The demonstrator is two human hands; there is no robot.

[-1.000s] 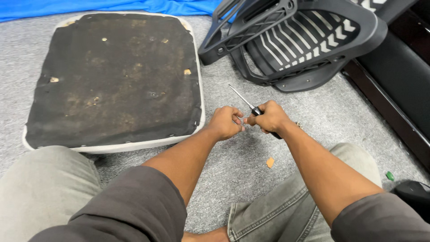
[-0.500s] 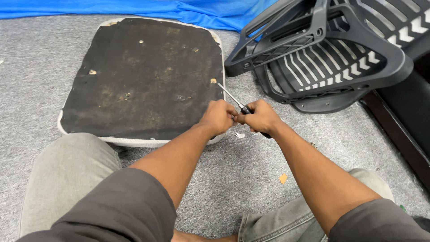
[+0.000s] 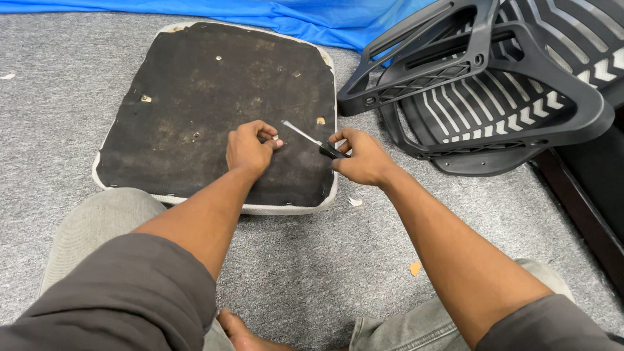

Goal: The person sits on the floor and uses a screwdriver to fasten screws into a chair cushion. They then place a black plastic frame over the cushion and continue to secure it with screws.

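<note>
An upturned chair seat [image 3: 195, 97] lies on the grey carpet, its black fabric underside facing up with several small holes. My right hand [image 3: 361, 156] grips a screwdriver [image 3: 312, 141] by its black handle; the metal shaft points left over the seat's right part. My left hand [image 3: 250, 146] hovers over the seat just left of the shaft tip, thumb and fingers pinched on a tiny pale item that is too small to identify.
A black plastic chair backrest [image 3: 494, 84] lies on its side at the right. Blue sheeting [image 3: 273, 13] runs along the far edge. Dark furniture [image 3: 598, 188] borders the right. Small scraps [image 3: 415, 267] dot the carpet. My legs and bare foot [image 3: 237, 328] fill the foreground.
Both hands have moved apart and forward from the carpet onto the seat. The left hand has gone left with a small pinched item; the screwdriver shaft now points left.
</note>
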